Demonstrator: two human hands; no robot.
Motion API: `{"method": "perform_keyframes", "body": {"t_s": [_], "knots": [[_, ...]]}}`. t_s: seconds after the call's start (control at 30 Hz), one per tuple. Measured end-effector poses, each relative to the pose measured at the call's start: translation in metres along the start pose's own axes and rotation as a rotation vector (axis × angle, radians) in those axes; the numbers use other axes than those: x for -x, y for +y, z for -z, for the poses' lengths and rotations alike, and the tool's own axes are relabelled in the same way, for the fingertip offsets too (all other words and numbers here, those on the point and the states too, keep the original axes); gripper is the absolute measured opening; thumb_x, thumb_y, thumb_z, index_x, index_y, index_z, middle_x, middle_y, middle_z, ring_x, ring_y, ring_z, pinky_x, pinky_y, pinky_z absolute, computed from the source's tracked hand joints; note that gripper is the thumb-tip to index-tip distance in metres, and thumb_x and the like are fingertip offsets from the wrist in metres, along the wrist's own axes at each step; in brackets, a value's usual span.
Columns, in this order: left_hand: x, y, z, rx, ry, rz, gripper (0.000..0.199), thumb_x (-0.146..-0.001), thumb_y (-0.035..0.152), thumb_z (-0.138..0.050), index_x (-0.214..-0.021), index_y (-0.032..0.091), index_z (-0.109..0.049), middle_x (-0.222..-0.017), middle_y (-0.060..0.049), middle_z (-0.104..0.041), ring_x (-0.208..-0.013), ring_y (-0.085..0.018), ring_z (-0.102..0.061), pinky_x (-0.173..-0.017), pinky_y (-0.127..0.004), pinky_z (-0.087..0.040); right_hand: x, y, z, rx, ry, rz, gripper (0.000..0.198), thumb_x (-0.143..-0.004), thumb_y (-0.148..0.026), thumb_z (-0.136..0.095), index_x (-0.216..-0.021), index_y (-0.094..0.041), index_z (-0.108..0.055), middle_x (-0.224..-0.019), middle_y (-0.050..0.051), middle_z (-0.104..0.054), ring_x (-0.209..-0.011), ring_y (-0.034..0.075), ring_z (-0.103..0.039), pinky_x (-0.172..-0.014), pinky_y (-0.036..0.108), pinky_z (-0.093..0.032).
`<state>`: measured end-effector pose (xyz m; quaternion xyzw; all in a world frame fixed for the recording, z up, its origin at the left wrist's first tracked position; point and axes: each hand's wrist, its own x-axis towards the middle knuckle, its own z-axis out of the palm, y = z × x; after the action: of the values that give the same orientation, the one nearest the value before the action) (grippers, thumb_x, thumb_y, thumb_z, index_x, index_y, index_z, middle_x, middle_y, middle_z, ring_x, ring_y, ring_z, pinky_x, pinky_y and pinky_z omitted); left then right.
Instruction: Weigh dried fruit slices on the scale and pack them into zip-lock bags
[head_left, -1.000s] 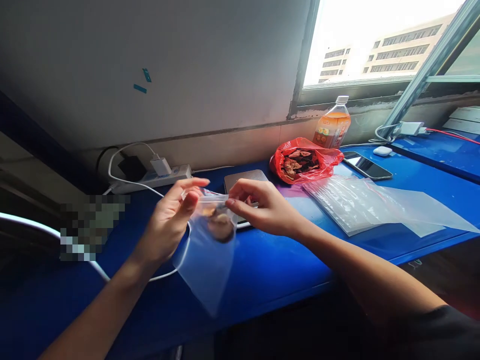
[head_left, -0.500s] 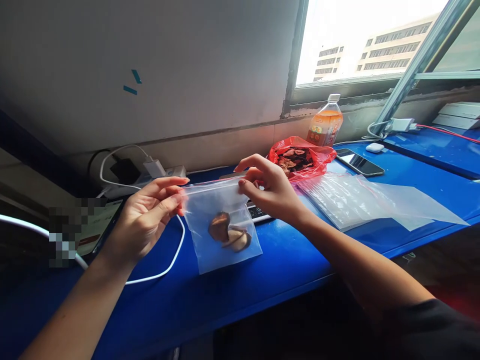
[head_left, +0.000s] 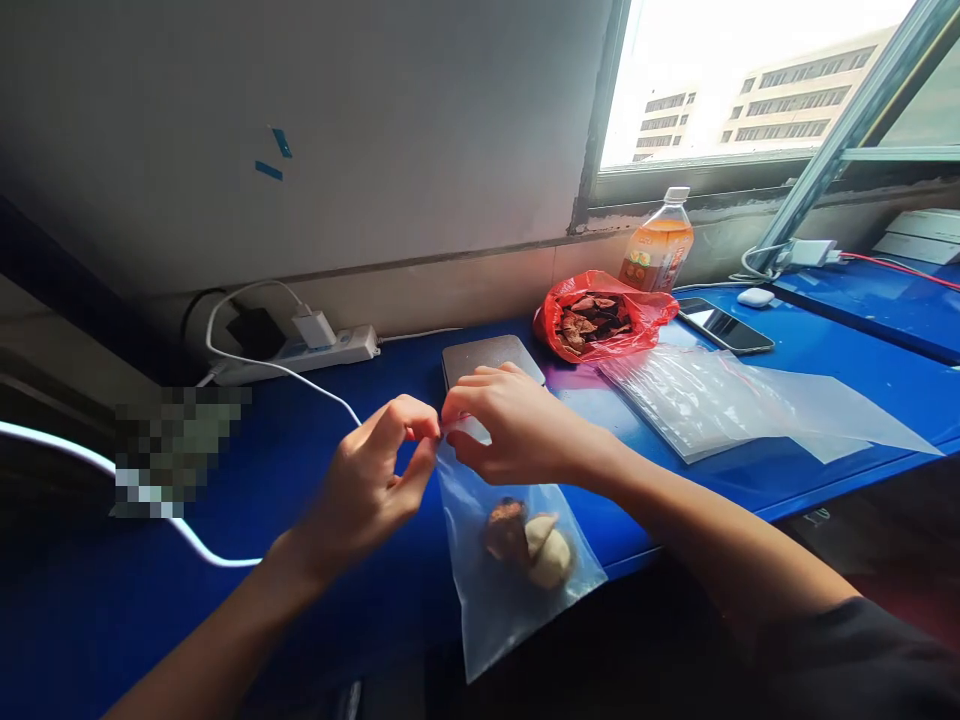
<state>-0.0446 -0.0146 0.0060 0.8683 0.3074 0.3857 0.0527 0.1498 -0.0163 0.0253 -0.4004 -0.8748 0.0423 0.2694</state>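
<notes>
A translucent zip-lock bag [head_left: 487,610] hangs from my fingers over the front edge of the blue table, with a few brown and cream dried slices [head_left: 547,550] at its middle. My left hand [head_left: 382,470] pinches the bag's top left corner between thumb and forefinger. Right beside it, my right hand [head_left: 517,420] is closed on the same top edge, its fingertips nearly touching the left ones. Most of the bag's opening is hidden behind the right hand. Just behind that hand lies a flat silver scale [head_left: 487,352], partly covered.
A red plastic bag [head_left: 551,320] of dried brown pieces sits behind, near an orange drink bottle [head_left: 660,240]. To the right lie stacked clear bags [head_left: 690,400], a phone [head_left: 724,325] and a white earbud case [head_left: 755,298]. A power strip [head_left: 352,345] and white cable [head_left: 217,550] are left.
Both hands have come together at the bag's top corner; the left moved right. The bag has swung lower and to the right, and the scale behind has come into view.
</notes>
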Motion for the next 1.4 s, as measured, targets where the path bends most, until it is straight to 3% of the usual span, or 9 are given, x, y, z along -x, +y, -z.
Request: {"method": "perform_keyframes", "body": {"t_s": [0.13,0.27,0.33,0.53,0.67,0.77,0.93,1.17,1.4], "knots": [[0.002,0.001,-0.001,-0.049,0.037,0.08,0.009,-0.087,0.018,-0.058,-0.092,0.023,-0.053,-0.081,0.003,-0.066,-0.071,-0.013,-0.064,-0.067,-0.024,-0.053,-0.001,-0.002,-0.005,-0.06,0.003,-0.044,0.009,-0.081,-0.017,-0.056,-0.078,-0.016,-0.064,-0.081,0.002,-0.069,-0.076,0.015,-0.06,-0.069,0.028,-0.035],[-0.001,0.005,-0.003,-0.031,0.051,0.212,0.017,-0.087,0.031,-0.062,-0.101,0.022,-0.058,-0.08,0.002,-0.068,-0.067,-0.014,-0.066,-0.048,-0.021,-0.047,-0.001,-0.004,-0.007,-0.018,0.032,-0.089,0.011,-0.081,-0.014,-0.054,-0.078,-0.016,-0.065,-0.078,0.004,-0.069,-0.075,0.017,-0.06,-0.069,0.029,-0.035],[-0.004,0.007,-0.004,-0.022,0.042,0.232,0.018,-0.088,0.035,-0.061,-0.099,0.021,-0.062,-0.079,0.001,-0.069,-0.066,-0.015,-0.065,-0.047,-0.021,-0.046,0.0,-0.005,-0.009,0.002,0.067,-0.112,0.011,-0.082,-0.014,-0.053,-0.079,-0.016,-0.064,-0.079,0.004,-0.069,-0.077,0.018,-0.06,-0.07,0.03,-0.036],[-0.009,0.004,-0.003,-0.039,0.003,0.186,0.017,-0.088,0.033,-0.057,-0.079,0.021,-0.066,-0.071,0.001,-0.068,-0.062,-0.014,-0.063,-0.047,-0.023,-0.042,0.001,-0.002,-0.018,-0.073,0.143,-0.088,0.011,-0.087,-0.014,-0.049,-0.093,-0.017,-0.057,-0.091,0.006,-0.067,-0.086,0.018,-0.06,-0.075,0.03,-0.039],[-0.01,0.003,-0.002,-0.025,-0.026,0.186,0.017,-0.085,0.033,-0.058,-0.074,0.022,-0.065,-0.065,0.002,-0.065,-0.057,-0.015,-0.06,-0.058,-0.026,-0.046,0.003,-0.003,-0.021,-0.106,0.097,-0.044,0.023,-0.084,-0.006,-0.044,-0.104,-0.017,-0.047,-0.093,0.005,-0.064,-0.085,0.018,-0.059,-0.081,0.031,-0.041],[-0.011,0.005,0.001,-0.035,0.0,0.172,0.014,-0.082,0.03,-0.059,-0.073,0.023,-0.065,-0.065,0.002,-0.066,-0.057,-0.015,-0.058,-0.058,-0.027,-0.046,0.004,-0.004,-0.022,-0.078,0.072,-0.026,0.024,-0.083,-0.003,-0.042,-0.101,-0.019,-0.045,-0.095,0.006,-0.062,-0.086,0.019,-0.057,-0.081,0.032,-0.042],[-0.013,0.008,0.012,-0.075,0.084,0.13,0.013,-0.083,0.026,-0.059,-0.074,0.024,-0.067,-0.067,0.002,-0.067,-0.059,-0.016,-0.06,-0.058,-0.028,-0.045,0.003,0.0,-0.023,-0.115,0.145,0.067,0.019,-0.088,-0.007,-0.042,-0.102,-0.02,-0.045,-0.099,0.006,-0.061,-0.09,0.018,-0.056,-0.082,0.031,-0.042],[-0.017,0.003,0.034,-0.192,0.165,0.107,0.009,-0.082,0.025,-0.062,-0.076,0.022,-0.068,-0.07,0.002,-0.069,-0.063,-0.015,-0.063,-0.06,-0.027,-0.045,-0.002,0.004,-0.015,-0.118,0.219,0.039,0.013,-0.09,-0.011,-0.042,-0.099,-0.019,-0.047,-0.098,0.005,-0.062,-0.092,0.019,-0.055,-0.085,0.033,-0.04],[-0.018,0.005,0.041,-0.234,0.243,0.092,0.01,-0.083,0.023,-0.063,-0.074,0.021,-0.068,-0.07,0.002,-0.069,-0.064,-0.016,-0.062,-0.063,-0.028,-0.044,0.001,0.01,-0.001,-0.094,0.253,-0.095,0.014,-0.086,-0.007,-0.044,-0.089,-0.021,-0.048,-0.095,0.006,-0.066,-0.089,0.022,-0.051,-0.085,0.038,-0.038]]}}
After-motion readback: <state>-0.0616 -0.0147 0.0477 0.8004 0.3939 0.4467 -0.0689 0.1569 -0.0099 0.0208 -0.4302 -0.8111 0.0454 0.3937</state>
